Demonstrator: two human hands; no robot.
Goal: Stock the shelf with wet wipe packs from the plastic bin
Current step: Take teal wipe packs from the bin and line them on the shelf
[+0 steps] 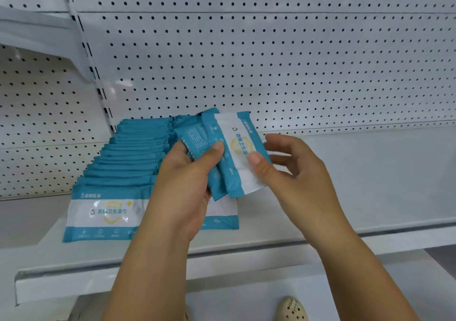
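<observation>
My left hand [187, 180] grips a small bundle of teal and white wet wipe packs [197, 138] held upright above the shelf. My right hand [288, 170] pinches the frontmost pack [238, 153] of that bundle between thumb and fingers. On the white shelf [345, 185] two rows of the same packs stand on edge: a left row [128, 162] running back to the pegboard, and a second row [222, 212] partly hidden behind my left hand. The plastic bin is not in view.
A white pegboard back panel [271, 61] rises behind the shelf. A slotted upright post [98, 83] stands at the left. Bare shelf surface stretches to the right of the packs. A beige perforated shoe [292, 309] shows at the bottom edge.
</observation>
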